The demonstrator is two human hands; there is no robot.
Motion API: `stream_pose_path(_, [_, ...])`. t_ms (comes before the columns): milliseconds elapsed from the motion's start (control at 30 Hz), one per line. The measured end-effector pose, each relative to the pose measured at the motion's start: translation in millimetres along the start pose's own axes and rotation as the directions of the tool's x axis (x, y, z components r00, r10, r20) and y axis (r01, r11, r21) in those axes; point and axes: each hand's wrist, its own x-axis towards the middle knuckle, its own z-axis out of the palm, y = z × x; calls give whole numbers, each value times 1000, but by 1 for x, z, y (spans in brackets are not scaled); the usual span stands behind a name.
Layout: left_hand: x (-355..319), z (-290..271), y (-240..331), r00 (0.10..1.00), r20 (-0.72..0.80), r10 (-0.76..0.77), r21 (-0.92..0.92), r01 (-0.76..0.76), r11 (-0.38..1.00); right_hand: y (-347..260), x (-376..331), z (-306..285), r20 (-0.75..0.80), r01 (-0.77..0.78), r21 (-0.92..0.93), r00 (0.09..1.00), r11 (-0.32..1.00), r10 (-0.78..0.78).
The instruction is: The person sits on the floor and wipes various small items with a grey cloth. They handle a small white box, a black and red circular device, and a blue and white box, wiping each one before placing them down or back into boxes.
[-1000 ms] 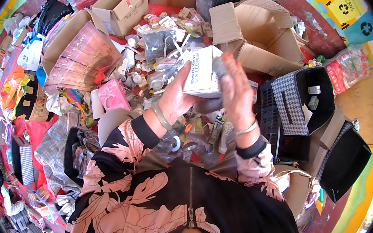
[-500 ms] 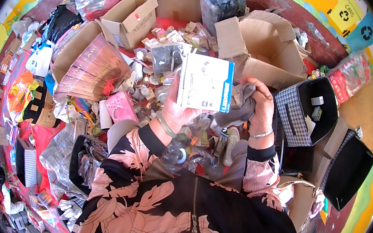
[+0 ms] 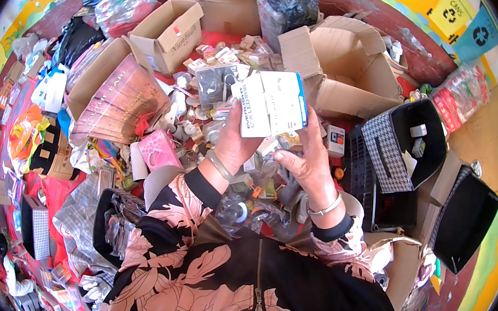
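Observation:
A white carton (image 3: 270,104) with a blue edge and dark print is held up in front of me, tilted. My left hand (image 3: 236,132) grips it at its lower left side, thumb along the near edge. At the carton's lower right corner is my right hand (image 3: 311,159), fingers stretched and thumb apart, with no cloth in it. Whether its fingertips touch the carton is hard to tell. Below both hands lie clear plastic pieces (image 3: 243,207) and other small items between my legs.
Mixed small boxes and parts pile up beyond the hands. Around them stand an open cardboard box (image 3: 358,63), a fanned pink carton (image 3: 121,101), a pink container (image 3: 157,150), a patterned black bin (image 3: 387,156) and a black crate (image 3: 360,180). A black plastic bag (image 3: 293,7) sits at the back.
The carton has turned and shifted slightly left in my left hand. My right hand has let go of the grey cloth and moved left to the carton's corner.

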Motion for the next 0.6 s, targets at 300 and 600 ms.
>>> stream_pose_path(300, [1,24,-25,980,189,64,419,-139,897,-21,-18,-37,-219,-144,331,950,933,224])
stream_pose_path(600, [13,-3,-35,993,6,-114,531,94,842,-69,-93,-250,-745,210,266,664,941,62])
